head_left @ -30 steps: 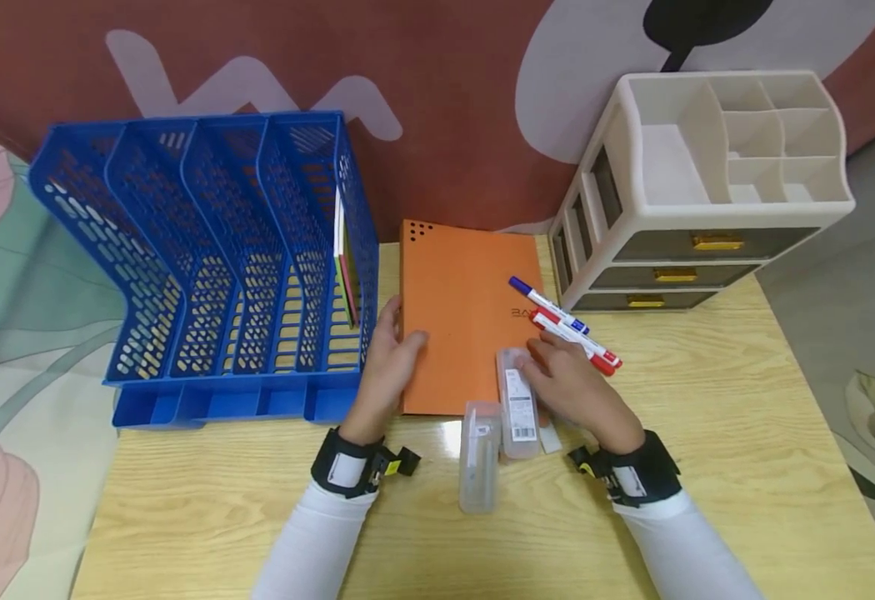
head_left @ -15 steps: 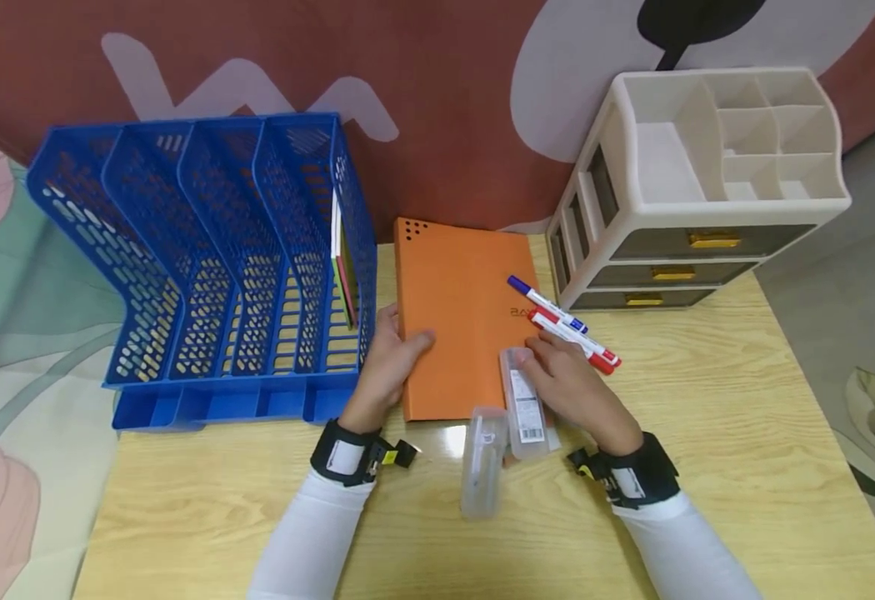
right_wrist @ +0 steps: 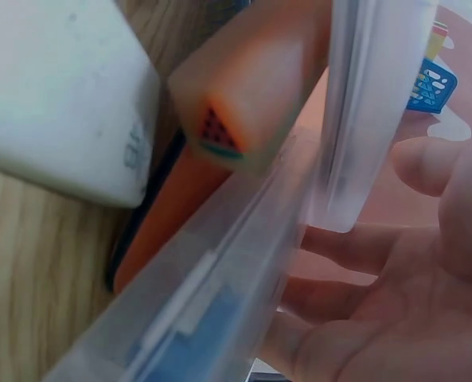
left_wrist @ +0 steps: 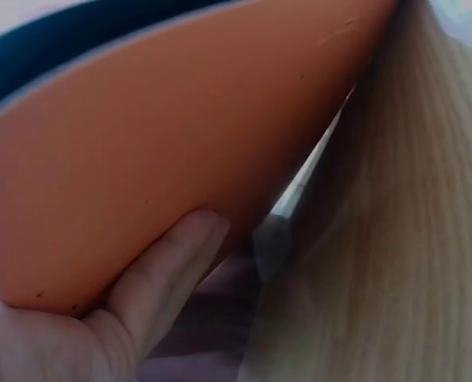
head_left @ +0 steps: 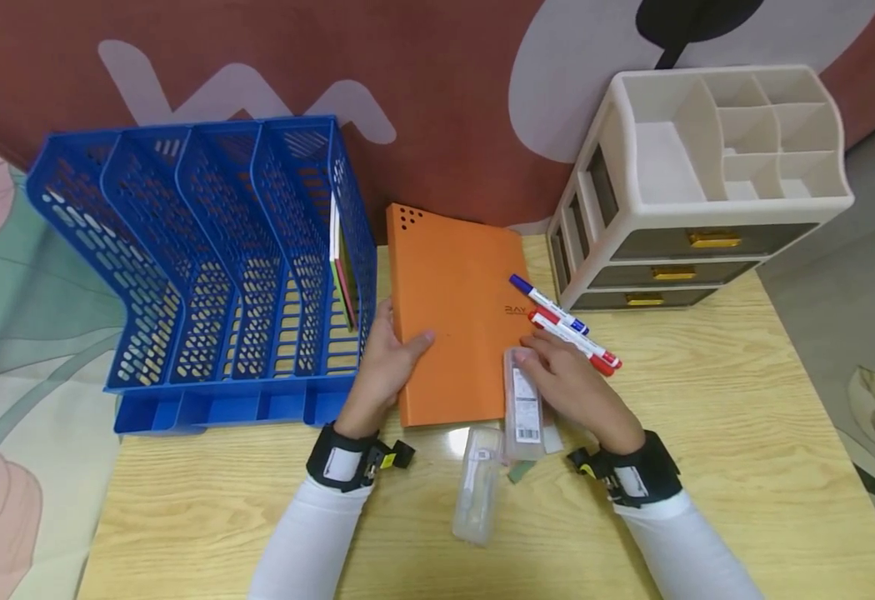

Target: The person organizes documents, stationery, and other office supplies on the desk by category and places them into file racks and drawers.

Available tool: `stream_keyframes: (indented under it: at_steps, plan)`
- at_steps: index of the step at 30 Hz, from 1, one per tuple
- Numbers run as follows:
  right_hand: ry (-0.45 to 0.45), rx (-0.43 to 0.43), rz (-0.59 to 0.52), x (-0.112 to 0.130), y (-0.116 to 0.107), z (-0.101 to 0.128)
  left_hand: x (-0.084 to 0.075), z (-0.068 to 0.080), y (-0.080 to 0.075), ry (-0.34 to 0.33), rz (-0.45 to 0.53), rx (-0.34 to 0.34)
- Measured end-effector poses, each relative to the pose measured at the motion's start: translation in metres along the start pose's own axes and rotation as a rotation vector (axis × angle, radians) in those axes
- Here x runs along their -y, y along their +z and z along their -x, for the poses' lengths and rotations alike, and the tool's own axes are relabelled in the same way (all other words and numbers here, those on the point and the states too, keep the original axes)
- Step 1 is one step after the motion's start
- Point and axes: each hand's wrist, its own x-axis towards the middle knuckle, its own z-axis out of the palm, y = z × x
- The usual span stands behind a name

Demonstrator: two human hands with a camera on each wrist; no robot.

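My left hand point(head_left: 387, 367) grips the left edge of an orange folder point(head_left: 456, 292), thumb on its cover and the other fingers hidden. In the left wrist view the folder point(left_wrist: 164, 151) stands tilted up from the wood. My right hand point(head_left: 576, 383) holds a clear plastic pencil case point(head_left: 525, 417) with a barcode label at the folder's right edge; its thumb lies over the case's upper end. A second clear case point(head_left: 477, 492) lies aslant on the table below the folder. Beside the held case are a white block point(right_wrist: 68, 95) and an orange block point(right_wrist: 243, 87), close to the right wrist camera.
Blue and red markers point(head_left: 557, 308) lie across the folder's right side, just beyond my right fingers. At the left stands a blue file rack point(head_left: 212, 383) with thin booklets point(head_left: 342, 267) in its rightmost slot. A cream drawer organizer point(head_left: 636, 217) stands at the back right.
The folder has shifted left and tilted, its left side rising in my left hand. The second clear case has slid toward me, and a green end now shows below the held case.
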Motion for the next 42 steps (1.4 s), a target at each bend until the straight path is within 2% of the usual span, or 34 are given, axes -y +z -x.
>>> stream_keyframes:
  at_steps: [4, 9, 14, 20, 27, 34, 42]
  plan:
    - [-0.028, -0.02, -0.011, 0.0, -0.001, -0.002, -0.008, 0.005, -0.002, 0.02, -0.03, -0.002]
    - [-0.03, -0.022, -0.024, 0.002, -0.004, -0.005, -0.022, 0.012, -0.003, 0.048, -0.118, -0.013]
    - [-0.07, -0.064, -0.007, 0.005, -0.006, -0.009, -0.03, 0.017, -0.004, 0.104, -0.175, -0.017]
    - [-0.077, -0.094, 0.006, 0.006, -0.011, -0.016, -0.039, 0.024, -0.004, 0.16, -0.194, -0.011]
    - [-0.063, -0.082, -0.082, 0.007, -0.015, -0.026, -0.049, 0.031, -0.005, 0.207, -0.203, -0.025]
    - [-0.049, -0.079, -0.111, 0.01, -0.017, -0.033, -0.057, 0.037, -0.006, 0.285, -0.182, -0.024]
    - [-0.039, -0.089, -0.325, 0.012, -0.021, -0.033, -0.056, 0.038, -0.011, 0.322, -0.13, -0.023]
